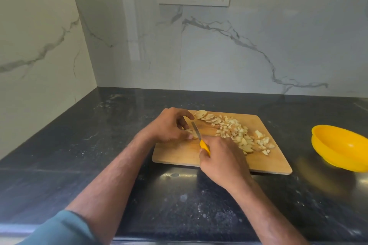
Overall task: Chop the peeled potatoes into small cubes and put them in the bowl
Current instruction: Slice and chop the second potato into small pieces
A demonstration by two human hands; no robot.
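Roughly midway, we judge: a loose heap of potato cubes (244, 137) covers the right half of the wooden chopping board (179, 155), a fanned row of uncut potato slices (207, 116) lies along its far edge, and the yellow plastic bowl (338, 146), well apart on the right of the dark counter (79, 145), shows no potato in the part we can see. Our left hand (169, 125) pins a small stack of slices (191, 133) near the board's left edge, fingers curled over it. Our right hand (221, 157) is wrapped around the yellow handle of a paring knife (199, 137), its narrow steel blade angled into that stack. Slices look flat, pale, with browned rims; cubes are irregular and matte. Board is smooth, light-grained, round-cornered; counter is glossy speckled black stone. Remaining: dice the held stack and the fanned row, then transfer everything to the bowl.
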